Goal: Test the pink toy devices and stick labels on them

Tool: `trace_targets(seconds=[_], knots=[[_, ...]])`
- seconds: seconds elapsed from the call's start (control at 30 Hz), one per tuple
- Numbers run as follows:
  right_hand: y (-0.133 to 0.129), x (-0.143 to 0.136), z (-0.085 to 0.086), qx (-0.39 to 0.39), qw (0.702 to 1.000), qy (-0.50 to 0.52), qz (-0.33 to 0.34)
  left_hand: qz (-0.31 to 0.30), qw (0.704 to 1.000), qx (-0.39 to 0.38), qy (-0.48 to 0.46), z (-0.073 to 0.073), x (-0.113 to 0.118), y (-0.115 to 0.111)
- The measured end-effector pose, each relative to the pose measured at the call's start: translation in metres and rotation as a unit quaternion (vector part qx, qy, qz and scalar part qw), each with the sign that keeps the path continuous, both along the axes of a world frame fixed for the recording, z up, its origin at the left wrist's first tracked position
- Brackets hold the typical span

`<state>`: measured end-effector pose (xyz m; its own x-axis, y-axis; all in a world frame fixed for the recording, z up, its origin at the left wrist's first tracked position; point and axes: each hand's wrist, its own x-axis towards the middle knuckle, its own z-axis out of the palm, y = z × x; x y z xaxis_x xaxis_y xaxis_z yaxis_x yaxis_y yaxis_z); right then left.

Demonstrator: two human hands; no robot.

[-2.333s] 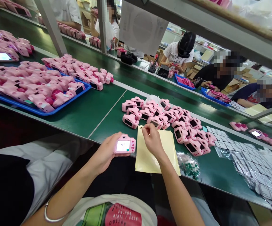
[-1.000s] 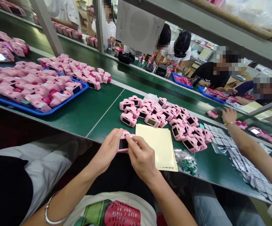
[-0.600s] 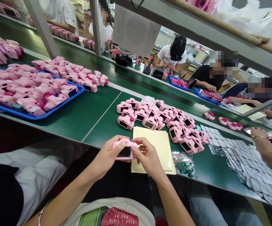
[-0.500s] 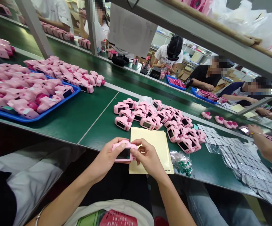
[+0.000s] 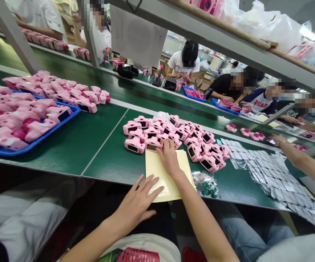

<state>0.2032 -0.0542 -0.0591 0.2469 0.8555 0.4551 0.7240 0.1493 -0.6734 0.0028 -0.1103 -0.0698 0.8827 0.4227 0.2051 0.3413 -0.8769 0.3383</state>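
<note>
My right hand [image 5: 169,157] reaches over the yellow paper sheets [image 5: 155,165], its fingers closed on the right end of a pink toy camera [image 5: 153,143]. That camera lies at the front of a cluster of similar pink cameras with dark screens, and my fingers partly cover it. My left hand [image 5: 137,202] is empty, with fingers spread above the table's near edge and the lower left of the sheets. To the right of the sheets lies a clear bag [image 5: 208,185] with small green pieces in it.
A blue tray [image 5: 72,115] heaped with pink cameras stands at left. Flat rectangular parts in clear wrapping [image 5: 271,174] spread across the right side, where a neighbour's arm [image 5: 296,156] reaches in. A metal frame bar [image 5: 214,47] crosses overhead; several people sit opposite.
The pink camera both hands held near my lap is no longer there. My right hand moved forward to the camera cluster; my left hand has let go and spread its fingers. The view shifted slightly.
</note>
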Motion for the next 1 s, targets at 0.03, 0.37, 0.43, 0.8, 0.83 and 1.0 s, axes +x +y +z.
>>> trace_targets(seconds=[0.03, 0.37, 0.43, 0.8, 0.83, 1.0], knots=[[-0.001, 0.0, 0.002, 0.002, 1.0, 0.005, -0.001, 0.0, 1.0, 0.019, 0.001, -0.003, 0.001, 0.0], [-0.149, 0.035, 0.005, -0.067, 0.988, -0.094, -0.104, -0.076, 0.986, -0.142, -0.033, -0.003, -0.021, 0.029], [-0.175, 0.029, 0.003, -0.094, 0.978, -0.165, -0.087, -0.08, 0.979, -0.184, -0.026, 0.002, -0.025, 0.037], [-0.188, 0.012, 0.018, -0.001, 0.967, -0.253, -0.01, 0.018, 0.956, -0.28, -0.091, 0.02, -0.023, 0.056], [-0.19, 0.017, 0.022, 0.037, 0.97, -0.239, -0.041, 0.045, 0.947, -0.291, -0.126, 0.021, -0.022, 0.052], [-0.204, 0.053, 0.048, 0.179, 0.906, -0.078, -0.374, 0.241, 0.88, -0.371, -0.172, 0.02, -0.026, 0.022]])
